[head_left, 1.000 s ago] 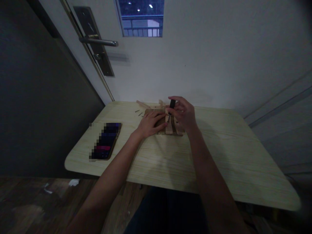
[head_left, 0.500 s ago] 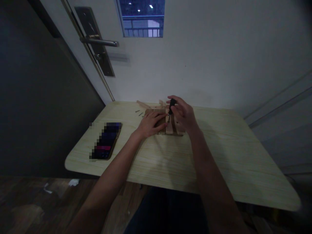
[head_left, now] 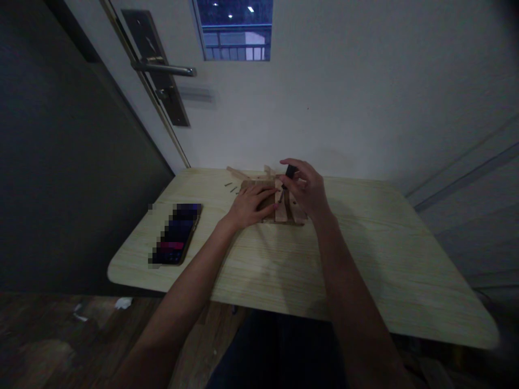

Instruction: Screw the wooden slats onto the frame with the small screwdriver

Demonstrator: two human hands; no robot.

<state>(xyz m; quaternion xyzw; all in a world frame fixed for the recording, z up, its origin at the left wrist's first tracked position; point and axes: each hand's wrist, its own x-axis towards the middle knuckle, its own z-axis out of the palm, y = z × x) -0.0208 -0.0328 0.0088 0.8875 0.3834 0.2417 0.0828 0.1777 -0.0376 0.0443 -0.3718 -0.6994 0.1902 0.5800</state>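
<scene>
Head cam, pointed forward and down over my arms (head_left: 197, 275)
It's worn on my head, so my lap (head_left: 279, 351) is at the bottom edge, the table (head_left: 385, 259) spreads out below, my left hand (head_left: 247, 208) and right hand (head_left: 310, 192) land mid-frame, well away from the lens, and the door (head_left: 348, 97) with its window (head_left: 237, 32) faces me up top.

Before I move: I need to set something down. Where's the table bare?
Bare: pale grained tabletop right of the right forearm, and between it and the left forearm. Crowded: brown wooden pieces under the left hand, slim dark fasteners alongside.
</scene>
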